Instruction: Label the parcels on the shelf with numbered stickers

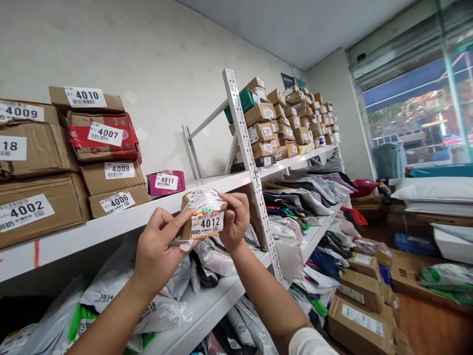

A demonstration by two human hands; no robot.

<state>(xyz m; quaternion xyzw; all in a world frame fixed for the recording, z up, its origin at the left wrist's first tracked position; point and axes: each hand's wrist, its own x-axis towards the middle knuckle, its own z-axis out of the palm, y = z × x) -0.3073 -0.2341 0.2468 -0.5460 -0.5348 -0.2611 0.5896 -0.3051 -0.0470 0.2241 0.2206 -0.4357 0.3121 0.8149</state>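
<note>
A small brown parcel (186, 228) with a white label reading 4012 is held up in front of the upper shelf's edge. My left hand (158, 241) grips it from the left, the index finger lying along its top and the thumb at its lower side. On the other side, my right hand (236, 217) pinches its right edge between thumb and fingers. A second printed label covers the parcel's upper face. Just behind and to the left, a small magenta box (166, 183) labelled 4011 stands on the upper shelf (148, 217).
Stacked cardboard boxes (40, 202) with number labels fill the shelf's left end. A perforated white post (244, 133) rises right of my hands. Plastic mailer bags (107, 281) lie on the shelf below. More cartons (360, 315) stand on the floor at right.
</note>
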